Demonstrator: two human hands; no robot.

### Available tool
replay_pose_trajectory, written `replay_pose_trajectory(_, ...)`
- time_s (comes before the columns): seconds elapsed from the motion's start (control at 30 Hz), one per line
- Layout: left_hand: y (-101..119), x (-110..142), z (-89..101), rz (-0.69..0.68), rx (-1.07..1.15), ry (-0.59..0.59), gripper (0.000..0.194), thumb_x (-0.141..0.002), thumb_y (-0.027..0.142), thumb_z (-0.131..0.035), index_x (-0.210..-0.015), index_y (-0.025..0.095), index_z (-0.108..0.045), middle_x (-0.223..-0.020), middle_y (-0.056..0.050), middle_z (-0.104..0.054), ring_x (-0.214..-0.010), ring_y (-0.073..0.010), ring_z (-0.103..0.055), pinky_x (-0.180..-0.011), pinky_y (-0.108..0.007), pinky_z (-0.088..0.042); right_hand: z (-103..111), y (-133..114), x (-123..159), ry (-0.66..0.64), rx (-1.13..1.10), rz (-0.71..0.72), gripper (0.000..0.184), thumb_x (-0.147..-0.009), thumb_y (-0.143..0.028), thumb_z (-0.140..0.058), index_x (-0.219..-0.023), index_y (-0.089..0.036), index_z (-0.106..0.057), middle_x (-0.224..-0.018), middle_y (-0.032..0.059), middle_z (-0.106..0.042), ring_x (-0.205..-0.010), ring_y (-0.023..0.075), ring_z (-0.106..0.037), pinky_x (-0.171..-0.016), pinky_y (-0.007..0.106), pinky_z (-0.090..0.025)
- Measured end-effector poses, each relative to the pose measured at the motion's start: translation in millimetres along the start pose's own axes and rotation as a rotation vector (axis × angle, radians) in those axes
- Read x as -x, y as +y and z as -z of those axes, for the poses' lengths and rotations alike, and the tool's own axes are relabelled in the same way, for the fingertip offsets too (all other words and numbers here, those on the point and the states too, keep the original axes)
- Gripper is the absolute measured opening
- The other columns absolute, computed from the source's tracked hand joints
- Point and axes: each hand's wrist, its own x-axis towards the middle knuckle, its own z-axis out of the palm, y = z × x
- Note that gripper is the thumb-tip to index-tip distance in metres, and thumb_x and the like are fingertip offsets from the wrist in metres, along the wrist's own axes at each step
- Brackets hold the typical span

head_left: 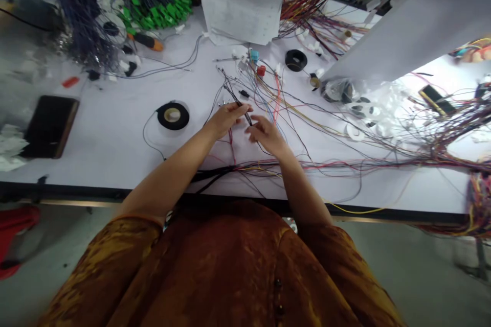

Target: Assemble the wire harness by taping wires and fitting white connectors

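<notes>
Thin black wires (231,93) run slantwise through the fingers of my left hand (225,120), which is closed on them above the middle of the table. My right hand (267,135) is just to the right, its curled fingers at the lower end of the same wires; slight blur softens its fingertips. Beyond my hands lie a small black connector (244,93), a red connector (261,70) and a light blue connector (253,55) among loose wires. A black tape roll (173,115) lies flat to the left of my left hand.
A wire harness (264,164) stretches along the table's front edge. Green connectors (169,7) on dark cables, an orange-handled tool (148,41) and paper sheets (245,13) lie at the back. A dark phone-like slab (51,126) lies left. Another person's hand (475,53) shows far right.
</notes>
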Motion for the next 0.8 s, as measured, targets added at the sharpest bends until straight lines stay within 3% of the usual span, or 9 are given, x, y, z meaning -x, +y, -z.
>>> replay_pose_trajectory(0.07,2,-6,3.6,0.034,0.031,0.007,0.042,-0.076,0.049,-0.071,-0.109,0.022,-0.066,-0.127,-0.007,-0.062,-0.116,-0.0239,-0.056,-0.086,-0.034,-0.048,-15,3,5,0.009,-0.204,-0.051,0.03,-0.091,-0.047,-0.05,-0.101,-0.02,-0.058,-0.058,-0.0076,-0.04,-0.044,0.0072,-0.033,-0.042,0.02,-0.029)
replay_pose_trajectory(0.17,4,-16,13.4,0.119,0.179,0.112,0.055,-0.076,0.048,-0.072,-0.126,0.032,-0.054,-0.139,-0.007,-0.054,-0.113,-0.0243,-0.058,-0.082,-0.037,-0.051,-24,13,13,0.232,-0.351,0.011,0.032,-0.093,-0.05,-0.045,-0.096,-0.021,-0.058,-0.057,-0.0087,-0.025,-0.045,0.0078,-0.024,-0.042,0.022,-0.022)
replay_pose_trajectory(0.27,7,-21,20.8,0.14,0.302,0.187,0.05,-0.076,0.046,-0.072,-0.118,0.026,-0.056,-0.131,-0.012,-0.059,-0.104,-0.023,-0.063,-0.081,-0.038,-0.052,-26,22,21,0.279,-0.339,0.037,0.036,-0.091,-0.055,-0.048,-0.099,-0.022,-0.059,-0.059,-0.0074,-0.028,-0.048,0.0086,-0.025,-0.045,0.023,-0.023)
replay_pose_trajectory(0.37,19,-16,20.7,0.102,0.332,0.069,0.041,-0.079,0.049,-0.069,-0.103,0.018,-0.062,-0.116,-0.014,-0.068,-0.105,-0.0231,-0.066,-0.087,-0.037,-0.05,-29,24,25,0.26,-0.294,0.049,0.038,-0.09,-0.054,-0.049,-0.098,-0.02,-0.062,-0.059,-0.0061,-0.032,-0.05,0.0093,-0.029,-0.048,0.024,-0.025)
replay_pose_trajectory(0.5,44,-3,17.1,0.015,0.355,-0.062,0.038,-0.086,0.051,-0.063,-0.104,0.017,-0.065,-0.116,-0.012,-0.071,-0.11,-0.0226,-0.066,-0.093,-0.037,-0.049,-33,26,26,0.212,-0.227,0.076,0.037,-0.091,-0.05,-0.05,-0.098,-0.018,-0.067,-0.06,-0.0048,-0.035,-0.053,0.0098,-0.031,-0.05,0.025,-0.026)
replay_pose_trajectory(0.63,62,11,20.0,-0.081,0.335,-0.059,0.032,-0.085,0.041,-0.066,-0.108,0.018,-0.066,-0.113,-0.01,-0.072,-0.103,-0.02,-0.068,-0.091,-0.034,-0.05,-34,33,26,0.174,-0.179,0.091,0.037,-0.092,-0.048,-0.05,-0.101,-0.017,-0.069,-0.063,-0.0031,-0.038,-0.055,0.0104,-0.033,-0.05,0.025,-0.026)
replay_pose_trajectory(0.8,65,19,26.7,-0.158,0.308,0.016,0.038,-0.076,0.036,-0.076,-0.108,0.017,-0.066,-0.104,-0.009,-0.074,-0.092,-0.0187,-0.071,-0.083,-0.032,-0.052,-34,38,26,0.148,-0.122,0.135,0.037,-0.095,-0.046,-0.048,-0.101,-0.018,-0.07,-0.065,-0.0016,-0.043,-0.058,0.011,-0.038,-0.052,0.024,-0.03)
